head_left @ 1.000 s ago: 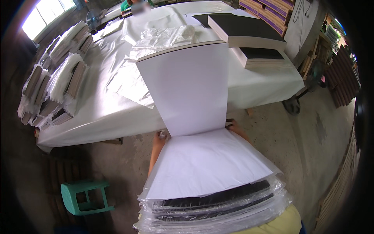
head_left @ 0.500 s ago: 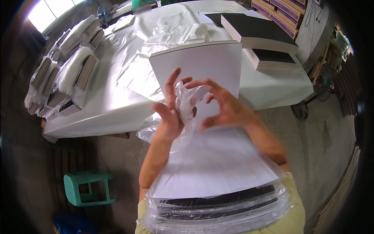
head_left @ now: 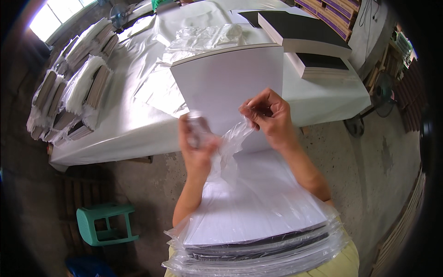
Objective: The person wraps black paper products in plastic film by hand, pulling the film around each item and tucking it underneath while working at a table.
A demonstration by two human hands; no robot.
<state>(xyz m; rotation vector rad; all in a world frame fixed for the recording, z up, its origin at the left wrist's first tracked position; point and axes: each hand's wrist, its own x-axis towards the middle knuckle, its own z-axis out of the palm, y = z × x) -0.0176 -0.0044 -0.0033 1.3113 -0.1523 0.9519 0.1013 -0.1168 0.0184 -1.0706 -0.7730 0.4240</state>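
Observation:
My right hand (head_left: 273, 121) pinches one end of a thin, clear plastic bag or film (head_left: 232, 144) between thumb and fingers. The crumpled plastic stretches across to my left hand (head_left: 196, 150), whose fingers are smeared by motion, so their grip is unclear. Below the hands, a stack of flat white and black panels (head_left: 258, 198) in clear plastic wrap rests against my body and lap. Behind the hands, a large white panel (head_left: 230, 76) stands upright, leaning at the table's near edge.
A cloth-covered table (head_left: 115, 138) spans the front. On it are plastic-wrapped bundles (head_left: 85, 90) at left, crumpled plastic sheets (head_left: 207, 37) and black-topped panel stacks (head_left: 307, 34) at right. A green stool (head_left: 106, 224) stands on the floor at left; a fan (head_left: 383, 101) is at right.
My hands have moved apart: the right has gone right and closed on the plastic's end, the left has dropped slightly left. The plastic is now drawn out between them.

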